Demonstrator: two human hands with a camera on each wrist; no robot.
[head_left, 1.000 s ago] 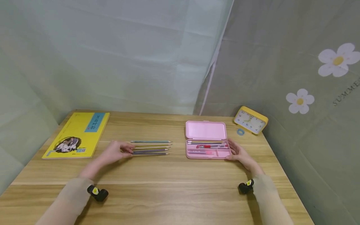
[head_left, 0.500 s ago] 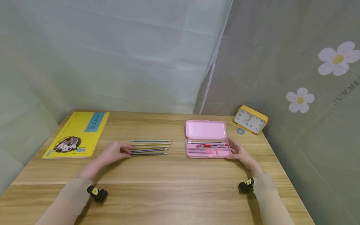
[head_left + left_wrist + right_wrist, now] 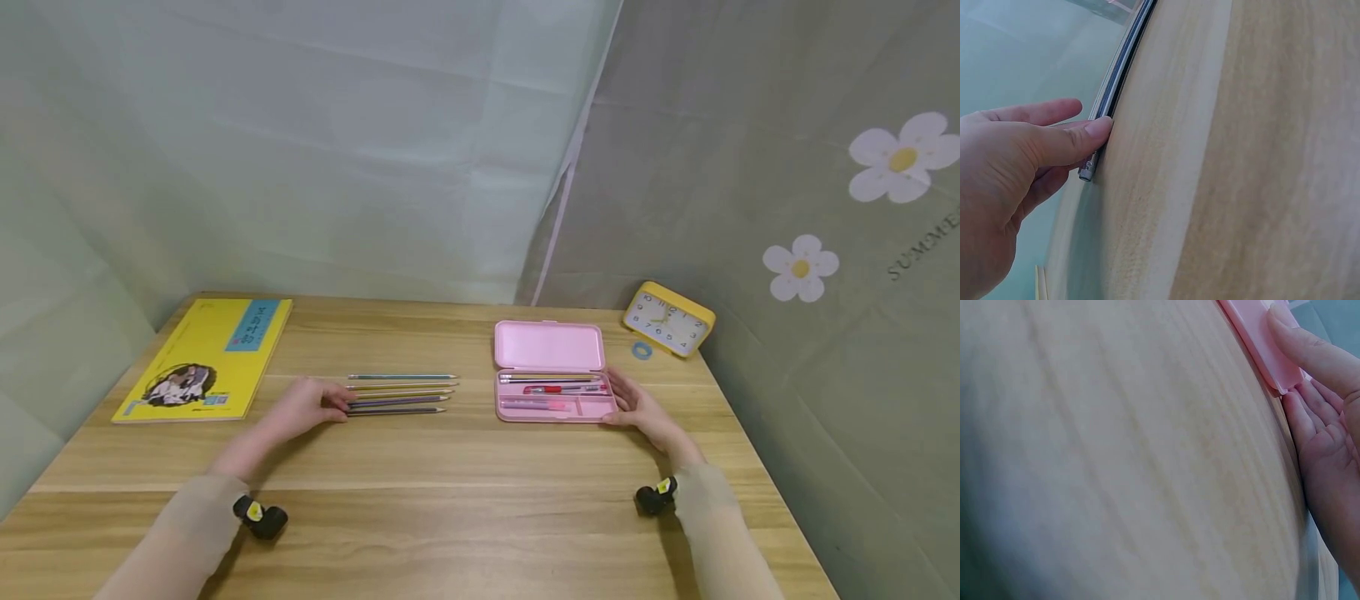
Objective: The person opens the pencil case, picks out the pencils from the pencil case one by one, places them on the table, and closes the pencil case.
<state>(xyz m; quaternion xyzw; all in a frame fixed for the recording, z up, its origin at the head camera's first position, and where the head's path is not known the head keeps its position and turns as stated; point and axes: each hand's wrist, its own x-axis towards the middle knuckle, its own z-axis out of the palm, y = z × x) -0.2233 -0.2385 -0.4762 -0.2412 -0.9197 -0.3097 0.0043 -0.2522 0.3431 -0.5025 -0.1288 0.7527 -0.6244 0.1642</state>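
Note:
Several pencils (image 3: 405, 402) lie side by side on the table, points to the right. My left hand (image 3: 306, 407) holds their left ends between thumb and fingers. In the left wrist view, the left hand's (image 3: 1029, 150) thumb presses on a dark pencil (image 3: 1124, 59); the fingers are partly hidden behind. The pink pencil case (image 3: 549, 347) lies with its lid raised, pencils and pens inside. My right hand (image 3: 641, 414) grips its right end, thumb at the near corner. The right wrist view shows the right hand (image 3: 1335, 456) around the end of the case (image 3: 1263, 347).
A yellow book (image 3: 225, 367) lies at the back left of the wooden table (image 3: 450, 508). At the back right stands a yellow clock (image 3: 667, 321), with a small blue ring (image 3: 641, 351) in front of it. Curtains hang behind and at both sides.
My left hand and the nearer pencils have shifted slightly left; the teal pencil at the back has stayed put. The right hand and the case have not visibly moved.

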